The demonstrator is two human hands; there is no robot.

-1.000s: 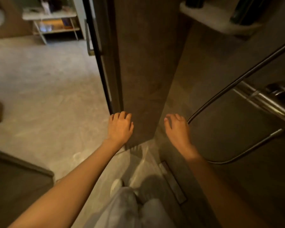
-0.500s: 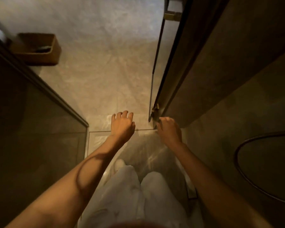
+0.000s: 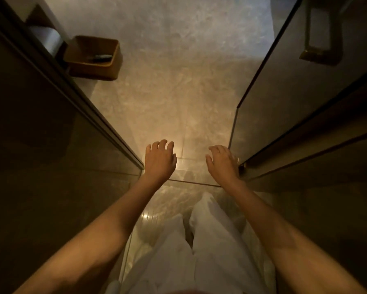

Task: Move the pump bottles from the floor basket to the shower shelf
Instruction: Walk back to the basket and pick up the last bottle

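Note:
A brown floor basket (image 3: 112,68) stands on the tiles at the upper left, well ahead of me. Inside it lies a dark object (image 3: 101,58) on its side, too dim to tell whether it is a pump bottle. My left hand (image 3: 159,161) hovers over the shower threshold, empty, fingers spread. My right hand (image 3: 221,162) is level with it, empty, fingers apart, close to the edge of the glass door. The shower shelf is out of view.
A dark glass panel (image 3: 51,134) runs along my left, and a glass shower door (image 3: 284,85) with a brass handle (image 3: 318,54) along my right. A white toilet roll (image 3: 45,38) hangs above the basket. Pale tiled floor (image 3: 167,81) lies between.
The view has swung down and left from the shower wall to the doorway floor. The basket came into sight and drew nearer. Both hands stay empty in front of me.

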